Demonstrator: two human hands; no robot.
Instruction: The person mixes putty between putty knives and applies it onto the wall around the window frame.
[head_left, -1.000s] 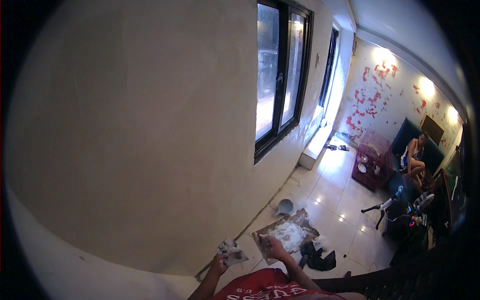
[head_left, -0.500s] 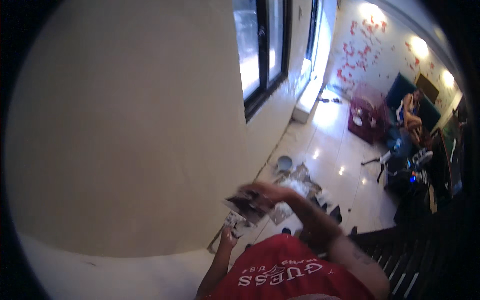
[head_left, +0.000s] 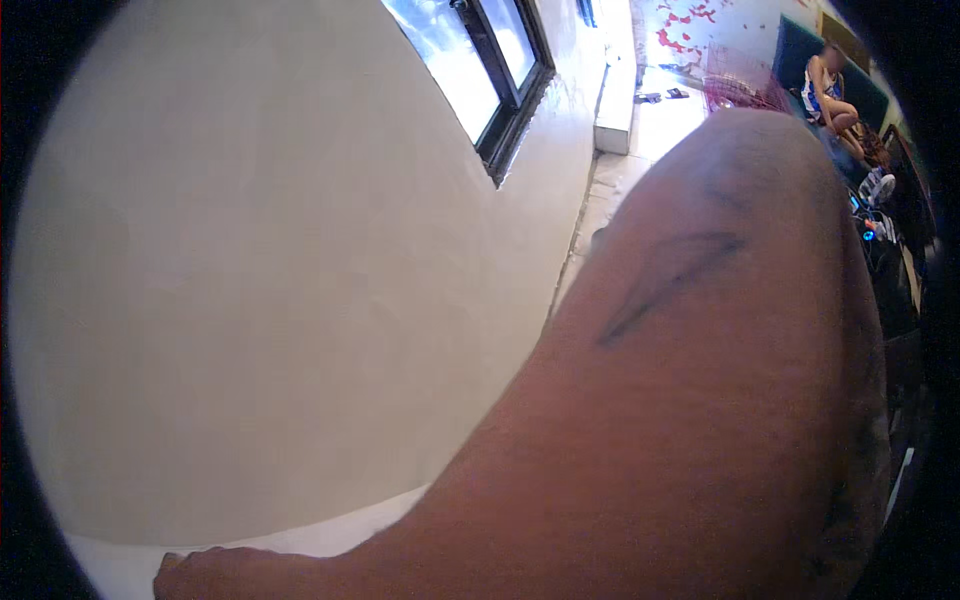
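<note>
One forearm (head_left: 700,400) now fills the lower right of the view. Half a second ago it was lower, both hands busy with a crumpled grey packet above the floor, so the arm has swung up close to the camera and the work beneath it is blocked. The packet is hidden behind the arm and cannot be placed. The right hand (head_left: 200,578) shows only as a sliver at the lower edge (probably the right, judging by how the arm lies), and whether it is spread, closed or holding anything cannot be told. The left hand is out of sight. Around it: one pale wall (head_left: 260,300), one dark-framed window (head_left: 490,70), one red mesh table (head_left: 745,85), and one seated person (head_left: 825,90) far across the room.
</note>
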